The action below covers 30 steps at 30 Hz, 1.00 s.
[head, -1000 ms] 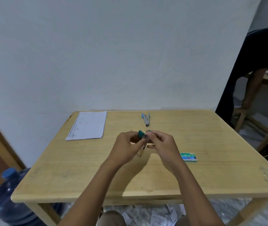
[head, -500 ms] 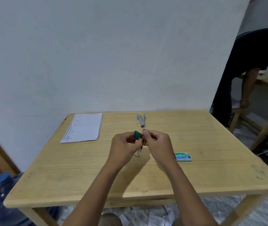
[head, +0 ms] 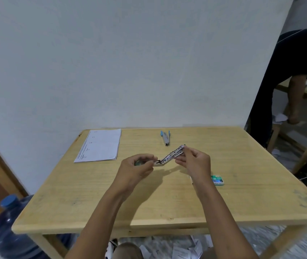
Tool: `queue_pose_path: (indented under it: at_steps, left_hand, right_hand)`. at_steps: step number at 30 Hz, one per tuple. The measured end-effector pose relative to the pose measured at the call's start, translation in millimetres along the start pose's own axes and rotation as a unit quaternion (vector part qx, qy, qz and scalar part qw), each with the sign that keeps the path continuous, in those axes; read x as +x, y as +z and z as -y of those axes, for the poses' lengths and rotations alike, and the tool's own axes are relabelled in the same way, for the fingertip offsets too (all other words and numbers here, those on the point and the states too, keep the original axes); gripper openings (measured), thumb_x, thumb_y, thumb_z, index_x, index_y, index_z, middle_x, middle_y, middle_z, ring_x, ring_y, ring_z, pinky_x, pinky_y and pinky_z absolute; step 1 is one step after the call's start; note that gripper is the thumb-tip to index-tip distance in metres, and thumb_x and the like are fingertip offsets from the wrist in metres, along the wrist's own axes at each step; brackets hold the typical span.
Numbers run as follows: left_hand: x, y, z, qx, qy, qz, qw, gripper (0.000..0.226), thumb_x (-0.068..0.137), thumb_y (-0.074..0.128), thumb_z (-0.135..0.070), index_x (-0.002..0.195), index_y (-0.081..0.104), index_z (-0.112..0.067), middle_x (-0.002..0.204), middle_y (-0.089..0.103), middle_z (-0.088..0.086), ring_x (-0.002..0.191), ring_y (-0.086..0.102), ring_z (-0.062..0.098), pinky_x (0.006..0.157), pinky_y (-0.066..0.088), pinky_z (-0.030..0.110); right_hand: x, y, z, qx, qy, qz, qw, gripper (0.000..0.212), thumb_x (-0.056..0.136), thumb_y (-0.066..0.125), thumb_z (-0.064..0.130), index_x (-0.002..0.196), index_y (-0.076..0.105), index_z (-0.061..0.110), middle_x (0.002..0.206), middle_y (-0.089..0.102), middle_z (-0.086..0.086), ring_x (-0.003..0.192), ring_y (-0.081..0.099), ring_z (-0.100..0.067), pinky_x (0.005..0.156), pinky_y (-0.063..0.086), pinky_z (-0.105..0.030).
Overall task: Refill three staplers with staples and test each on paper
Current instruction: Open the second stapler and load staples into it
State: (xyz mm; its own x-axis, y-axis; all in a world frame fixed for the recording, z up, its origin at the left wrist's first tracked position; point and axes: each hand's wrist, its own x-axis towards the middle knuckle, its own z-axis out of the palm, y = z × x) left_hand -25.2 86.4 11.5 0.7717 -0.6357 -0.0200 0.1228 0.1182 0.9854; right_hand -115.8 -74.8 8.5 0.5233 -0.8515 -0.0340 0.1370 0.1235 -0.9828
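Hovering over the middle of the desk (head: 93,212), both hands hold the open stapler (head: 170,156) off the wood. Open surface runs from the hands to the near and right edges. Paper (head: 100,146) lies at the far left corner, a second stapler (head: 165,138) near the far edge, and a staple box (head: 217,180) just beside the right wrist. Left hand (head: 136,169): grip curled round the teal end (mostly hidden in the palm). Right hand (head: 195,163): grip pinches the metal arm's raised tip. A water jug (head: 9,230) stands off the near left corner, and a person (head: 289,71) bends far right.
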Motion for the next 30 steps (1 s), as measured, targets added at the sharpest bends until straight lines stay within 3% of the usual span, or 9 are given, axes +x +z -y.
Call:
queue_pose_path:
  at_steps: [2,6,8,11,14,16,21,30]
  left_hand:
    - [-2,-9,-1,-0.029,-0.085,0.049,0.995,0.017,0.090,0.065,0.001,0.105,0.070,0.000,0.108,0.074,0.018,0.088,0.073,0.024,0.078,0.060,0.028]
    - [-12,-14,-9,-0.013,-0.175,0.158,0.972,0.027,0.095,0.059,-0.013,0.115,0.065,0.002,0.110,0.072,0.023,0.086,0.072,0.027,0.072,0.062,0.034]
    - [-15,-7,-11,-0.034,-0.191,0.172,0.966,0.033,0.096,0.056,-0.027,0.112,0.064,0.000,0.101,0.073,0.021,0.077,0.070,0.028,0.067,0.060,0.036]
    - [-16,11,-9,-0.115,-0.191,0.191,0.956,0.039,0.094,0.050,-0.038,0.108,0.060,-0.003,0.071,0.061,0.012,0.049,0.056,0.021,0.046,0.048,0.028]
    - [-12,25,-2,-0.202,-0.173,0.173,0.948,0.027,0.090,0.051,-0.034,0.097,0.051,-0.009,0.061,0.042,0.002,0.039,0.035,0.011,0.038,0.028,0.021]
    - [-10,29,2,-0.234,-0.167,0.157,0.945,0.022,0.090,0.052,-0.033,0.094,0.048,-0.011,0.060,0.039,0.000,0.039,0.030,0.009,0.038,0.025,0.019]
    - [-9,32,7,-0.233,-0.167,0.138,0.948,0.022,0.103,0.043,-0.030,0.093,0.049,-0.012,0.060,0.039,0.001,0.040,0.030,0.008,0.040,0.024,0.019]
    - [-7,33,8,-0.212,-0.152,0.123,0.957,0.021,0.104,0.040,-0.030,0.107,0.048,-0.011,0.062,0.039,0.001,0.040,0.029,0.008,0.040,0.024,0.019]
  right_hand:
    - [1,-4,4,0.013,0.012,0.016,1.000,0.018,0.097,0.063,0.019,0.095,0.073,0.004,0.074,0.076,-0.008,0.066,0.074,-0.016,0.060,0.059,-0.021]
    - [0,-3,12,0.015,0.025,0.104,0.994,0.021,0.096,0.063,0.020,0.093,0.074,0.003,0.083,0.077,-0.012,0.068,0.073,-0.015,0.065,0.058,-0.025]
    - [-1,2,13,0.001,0.035,0.150,0.988,0.020,0.095,0.065,0.020,0.090,0.075,0.004,0.081,0.076,-0.012,0.065,0.070,-0.014,0.071,0.058,-0.030]
    - [-5,12,10,-0.041,0.027,0.196,0.979,0.016,0.094,0.066,0.022,0.093,0.077,0.010,0.078,0.076,-0.006,0.068,0.069,-0.013,0.081,0.058,-0.030]
    - [-12,20,4,-0.069,-0.052,0.148,0.985,0.017,0.096,0.063,0.020,0.111,0.071,0.014,0.087,0.077,0.000,0.075,0.072,-0.012,0.074,0.056,-0.026]
    - [-17,19,-1,-0.131,-0.144,0.089,0.977,0.016,0.097,0.062,0.024,0.111,0.069,0.021,0.094,0.075,0.005,0.079,0.073,-0.010,0.070,0.053,-0.025]
    - [-24,13,-8,-0.266,-0.308,0.080,0.910,0.014,0.096,0.062,0.027,0.105,0.073,0.025,0.099,0.072,0.015,0.087,0.067,-0.003,0.080,0.055,-0.028]
    - [-23,12,-2,-0.322,-0.340,0.073,0.880,0.012,0.093,0.065,0.023,0.102,0.074,0.023,0.092,0.070,0.012,0.078,0.065,-0.006,0.072,0.055,-0.034]
